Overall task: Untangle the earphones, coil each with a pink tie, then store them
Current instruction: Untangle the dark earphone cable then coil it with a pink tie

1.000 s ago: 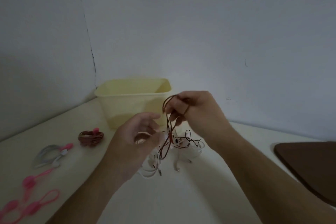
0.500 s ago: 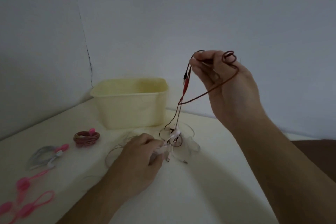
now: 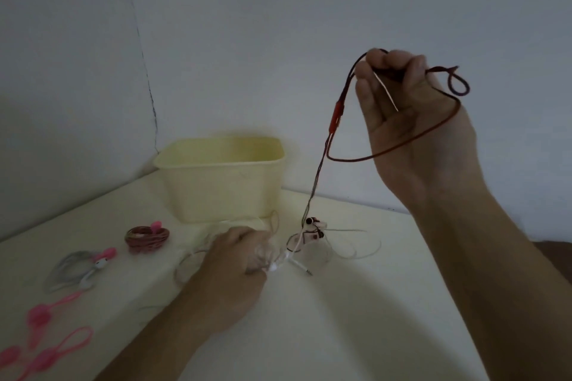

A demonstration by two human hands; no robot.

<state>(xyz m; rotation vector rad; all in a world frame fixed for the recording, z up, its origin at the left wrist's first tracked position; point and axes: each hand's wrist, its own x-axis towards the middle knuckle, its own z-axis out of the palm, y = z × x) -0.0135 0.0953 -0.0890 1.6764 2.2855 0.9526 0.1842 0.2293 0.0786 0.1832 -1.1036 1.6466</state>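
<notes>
Red earphone cord rises from the tangle right of the yellow tub, pinched by the right hand to draw it free; the left hand grips white cords, anchoring them.

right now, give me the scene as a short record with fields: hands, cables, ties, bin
right hand: right hand raised, grips dark red earphone cable
left hand: left hand low on cream tabletop, holds down tangled white earphone cables
tangle: red cable runs down into it, not yet free
coiled sets: red-brown coil with pink tie; grey-white coil with pink tie
spare ties: loose pink silicone ties, front left
bin: pale yellow plastic bin against the wall
</notes>
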